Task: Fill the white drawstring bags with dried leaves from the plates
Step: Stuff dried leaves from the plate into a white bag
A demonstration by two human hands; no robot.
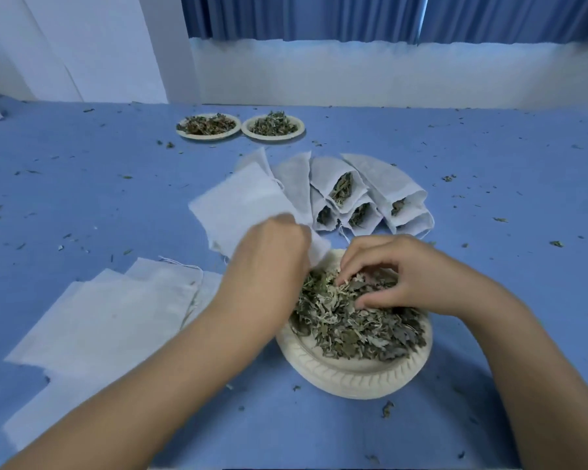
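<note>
Two far plates (205, 137) sit beyond the fingers, a third plate (353, 378) beneath them, where the right hand (404, 276) pinches crumbly grey-green dried leaves (353, 327) and the left hand (272, 252) grips one flat white bag (238, 208) near four leaf-filled bags (326, 174).

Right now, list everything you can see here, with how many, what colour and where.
Round ridged paper plate: one, cream, front centre, under the hands.
Dried green leaves: one heap, green-grey, on that plate.
Far round paper plates: two, cream, far centre, side by side, holding leaves.
Held white fabric drawstring bag: one, left of centre.
Filled fabric bags: several overlapping, white, fanned behind the near plate.
Flat fabric bags: several stacked, white, front left.
Cloth table cover: one, blue, strewn with leaf crumbs.
Pleated curtain: count unclear, blue, along the back.
Left hand: grips the held bag.
Right hand: pinches leaves on the near plate.
</note>
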